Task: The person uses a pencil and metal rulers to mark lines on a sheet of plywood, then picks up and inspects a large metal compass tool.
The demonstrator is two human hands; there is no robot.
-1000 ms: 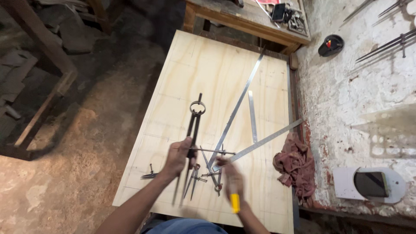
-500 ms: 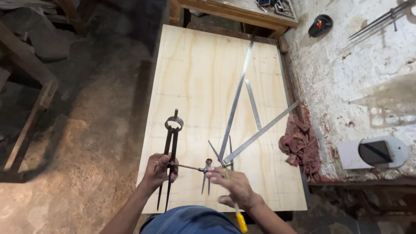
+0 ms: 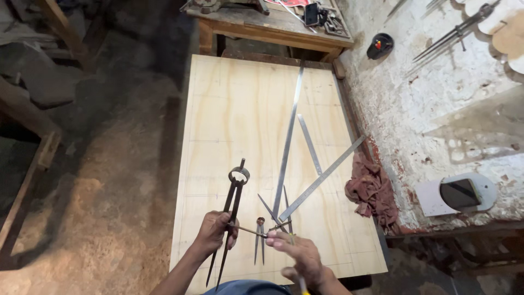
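Head view, lower centre: the left hand (image 3: 217, 234) gripped the legs of a large dark steel divider (image 3: 229, 216) over the pale plywood sheet (image 3: 240, 109); the right hand (image 3: 297, 257) pinched its thin side rod (image 3: 248, 230). It looked heavy, rigid, sharp-tipped, best held mid-leg.

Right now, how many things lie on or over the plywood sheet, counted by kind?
Steel rulers: 3
Large dividers, in left hand: 1
Small dividers: 1
Thin rod between the hands: 1
Total: 6
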